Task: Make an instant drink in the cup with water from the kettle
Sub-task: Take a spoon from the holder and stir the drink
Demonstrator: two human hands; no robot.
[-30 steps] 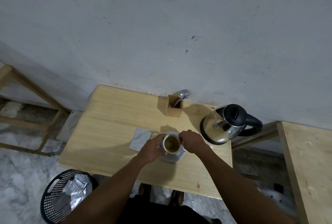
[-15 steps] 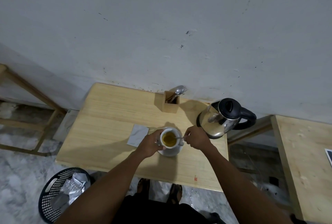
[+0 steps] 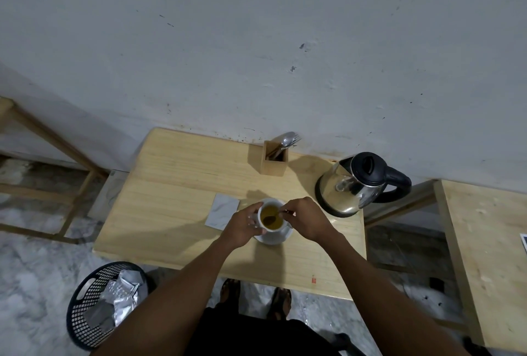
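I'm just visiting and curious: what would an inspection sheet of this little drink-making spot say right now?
Surface: wooden table against the wall.
Job's things: white cup of yellowish drink on a saucer; spoon in the cup; kettle upright, lid shut.
Clutter: grey sachet; wooden cutlery holder.
Grippers: left hand steadies the cup; right hand pinches the spoon.
Cables: nothing seen.
Surroundings: black basket with wrappers on the floor; second table to the right.

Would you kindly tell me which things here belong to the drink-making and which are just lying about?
In use: cup, saucer, spoon, kettle, left hand, right hand.
Lying about: cutlery holder, sachet, basket.
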